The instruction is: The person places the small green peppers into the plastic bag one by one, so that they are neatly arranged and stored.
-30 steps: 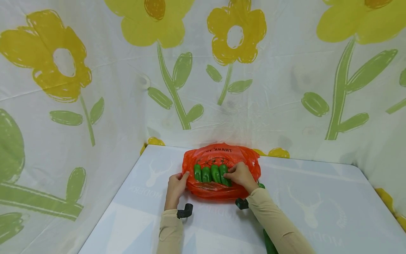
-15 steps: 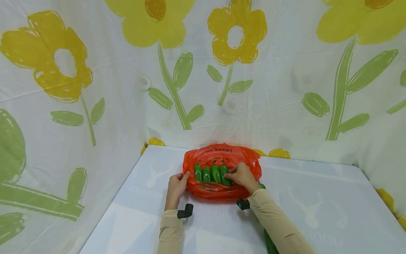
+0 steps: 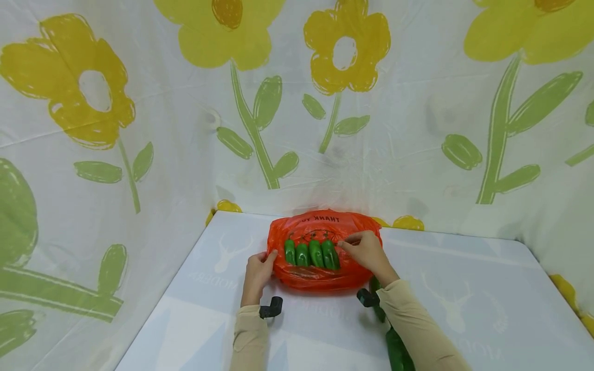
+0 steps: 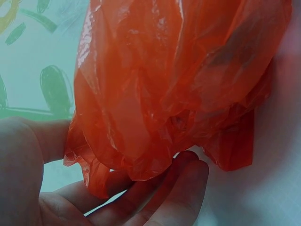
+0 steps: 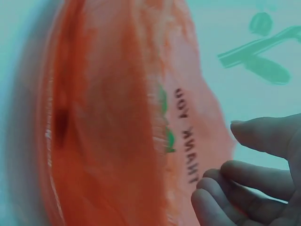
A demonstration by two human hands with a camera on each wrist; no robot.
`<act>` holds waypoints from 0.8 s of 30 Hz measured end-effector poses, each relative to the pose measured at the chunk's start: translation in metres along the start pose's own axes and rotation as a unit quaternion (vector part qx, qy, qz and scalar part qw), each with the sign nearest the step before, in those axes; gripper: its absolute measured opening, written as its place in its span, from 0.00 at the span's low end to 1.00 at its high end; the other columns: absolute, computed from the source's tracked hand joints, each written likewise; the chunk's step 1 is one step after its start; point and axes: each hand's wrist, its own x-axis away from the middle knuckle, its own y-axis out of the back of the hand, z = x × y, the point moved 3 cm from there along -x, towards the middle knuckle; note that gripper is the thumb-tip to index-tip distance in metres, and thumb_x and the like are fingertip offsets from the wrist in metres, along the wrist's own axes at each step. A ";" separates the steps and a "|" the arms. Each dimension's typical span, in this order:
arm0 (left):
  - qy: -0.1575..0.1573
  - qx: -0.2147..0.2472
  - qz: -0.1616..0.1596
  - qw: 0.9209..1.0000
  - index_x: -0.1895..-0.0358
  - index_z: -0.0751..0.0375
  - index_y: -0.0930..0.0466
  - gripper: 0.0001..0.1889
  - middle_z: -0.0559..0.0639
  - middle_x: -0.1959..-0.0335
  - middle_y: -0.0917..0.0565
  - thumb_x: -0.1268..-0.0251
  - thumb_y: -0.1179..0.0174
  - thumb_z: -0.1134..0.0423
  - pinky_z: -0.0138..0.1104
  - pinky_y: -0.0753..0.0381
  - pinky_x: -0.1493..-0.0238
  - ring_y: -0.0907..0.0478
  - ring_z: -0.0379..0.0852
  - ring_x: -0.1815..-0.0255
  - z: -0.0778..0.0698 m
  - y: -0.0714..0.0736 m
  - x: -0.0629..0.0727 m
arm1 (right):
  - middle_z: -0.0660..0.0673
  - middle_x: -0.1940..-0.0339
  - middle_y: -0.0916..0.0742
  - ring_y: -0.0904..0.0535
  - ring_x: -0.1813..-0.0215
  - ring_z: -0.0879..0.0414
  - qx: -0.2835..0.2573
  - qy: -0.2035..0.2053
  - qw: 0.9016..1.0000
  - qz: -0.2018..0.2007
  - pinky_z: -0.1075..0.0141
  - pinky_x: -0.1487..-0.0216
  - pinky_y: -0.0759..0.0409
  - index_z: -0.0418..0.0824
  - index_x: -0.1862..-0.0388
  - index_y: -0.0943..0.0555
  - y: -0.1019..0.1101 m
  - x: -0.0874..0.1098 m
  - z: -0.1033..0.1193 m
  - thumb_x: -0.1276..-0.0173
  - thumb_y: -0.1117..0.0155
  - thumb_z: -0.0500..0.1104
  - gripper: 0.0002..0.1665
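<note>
Four green peppers (image 3: 311, 253) in row atop orange bag (image 3: 320, 275), table (image 3: 464, 288) far edge. My left hand (image 3: 258, 273) pinches bag edge at 9 o'clock. My right hand (image 3: 366, 250) at 3 o'clock, fingers loosely curled, gripping nothing.

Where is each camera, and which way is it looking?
Head: sits on the person's head, looks forward and down at the table; shows both sleeves, left hand and right hand.
Left wrist: sits on the left wrist, looks at the orange bag; shows left fingers under it.
Right wrist: sits on the right wrist, looks along the bag; shows right fingers.
All three share the orange bag.
</note>
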 end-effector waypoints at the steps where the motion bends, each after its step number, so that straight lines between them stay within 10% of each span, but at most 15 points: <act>1: 0.001 0.000 0.001 1.000 0.36 0.70 0.21 0.28 0.59 0.57 0.16 0.22 0.45 0.48 0.30 0.20 0.64 0.22 0.48 0.61 0.000 0.000 0.000 | 0.36 0.54 0.09 0.14 0.56 0.47 -0.003 0.005 1.000 -0.004 0.55 0.55 0.12 0.32 0.52 0.11 0.004 0.003 0.001 0.29 0.30 0.46 0.18; 13: 0.002 -0.005 0.001 1.000 0.37 0.69 0.20 0.27 0.58 0.58 0.17 0.22 0.46 0.47 0.30 0.22 0.63 0.23 0.48 0.60 -0.001 0.000 0.000 | 0.35 0.50 0.09 0.13 0.52 0.44 -0.026 0.056 0.997 -0.045 0.55 0.50 0.13 0.33 0.47 0.13 0.040 0.033 0.011 0.28 0.31 0.47 0.19; 24: -0.006 -0.010 -0.004 1.000 0.42 0.68 0.17 0.24 0.57 0.61 0.18 0.22 0.45 0.48 0.30 0.24 0.65 0.24 0.48 0.62 0.000 0.001 0.000 | 0.33 0.49 0.10 0.13 0.49 0.41 -0.033 0.024 0.997 -0.064 0.71 0.62 0.16 0.32 0.41 0.17 0.058 0.053 0.002 0.28 0.31 0.46 0.24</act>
